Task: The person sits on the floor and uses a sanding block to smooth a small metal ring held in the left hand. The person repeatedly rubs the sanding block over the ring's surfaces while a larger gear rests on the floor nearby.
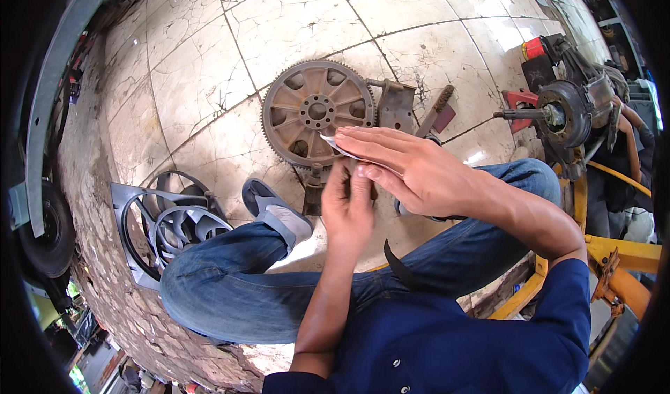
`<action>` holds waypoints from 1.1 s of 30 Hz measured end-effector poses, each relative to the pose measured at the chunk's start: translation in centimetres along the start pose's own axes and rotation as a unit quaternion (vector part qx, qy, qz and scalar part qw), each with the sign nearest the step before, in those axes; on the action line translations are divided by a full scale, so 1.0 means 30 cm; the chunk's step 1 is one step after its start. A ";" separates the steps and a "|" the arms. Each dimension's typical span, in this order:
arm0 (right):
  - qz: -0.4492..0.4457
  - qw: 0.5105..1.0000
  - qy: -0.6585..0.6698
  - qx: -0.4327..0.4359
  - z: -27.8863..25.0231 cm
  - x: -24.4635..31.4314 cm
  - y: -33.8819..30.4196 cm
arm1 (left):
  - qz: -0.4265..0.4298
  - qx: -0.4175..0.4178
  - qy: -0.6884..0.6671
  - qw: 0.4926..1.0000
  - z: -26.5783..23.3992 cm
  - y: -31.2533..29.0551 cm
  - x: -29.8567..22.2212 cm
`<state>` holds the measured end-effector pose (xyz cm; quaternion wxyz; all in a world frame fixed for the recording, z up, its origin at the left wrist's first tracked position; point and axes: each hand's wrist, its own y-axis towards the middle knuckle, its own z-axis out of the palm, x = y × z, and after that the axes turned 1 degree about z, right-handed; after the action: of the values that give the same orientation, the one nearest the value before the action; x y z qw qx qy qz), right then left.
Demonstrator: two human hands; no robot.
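My right hand (412,164) reaches across in front of me, fingers straight and together, with a thin folded whitish sheet (330,141) between them and the thumb. Just below it, my left hand (347,202) is closed, its fingers curled up against the sheet's underside. Whatever lies inside the left fingers is hidden, and that hand is slightly blurred. Both hands are above the near edge of a rusty toothed flywheel (296,104), which lies flat on the floor with a ring of holes round its hub.
Beside the flywheel lie a metal bracket (398,108), a wire brush (436,108) and a reddish-brown piece (444,120). A grey fan shroud (139,275) stands at left. At right are a hub with shaft (562,118), a yellow frame (621,254) and another person's arm (631,143).
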<state>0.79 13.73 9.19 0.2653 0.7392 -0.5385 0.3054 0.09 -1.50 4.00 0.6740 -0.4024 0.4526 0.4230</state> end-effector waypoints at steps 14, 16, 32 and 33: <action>-0.001 1.000 -0.004 -0.008 -0.002 -0.003 -0.003 | -0.033 -0.041 0.003 0.999 -0.051 0.034 0.001; -0.006 1.000 -0.012 -0.014 0.005 -0.008 -0.007 | -0.051 -0.010 0.052 0.997 -0.025 0.011 -0.010; -0.027 0.999 -0.021 -0.016 -0.006 -0.005 -0.005 | 0.022 -0.039 0.002 0.999 -0.056 0.027 -0.028; -0.033 0.999 -0.015 -0.020 -0.005 -0.005 -0.005 | 0.030 -0.041 -0.004 0.999 -0.048 0.021 -0.030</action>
<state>0.87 13.99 9.17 0.2816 0.7557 -0.5238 0.2743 -1.10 -2.81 4.38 0.6457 -0.4143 0.4444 0.4626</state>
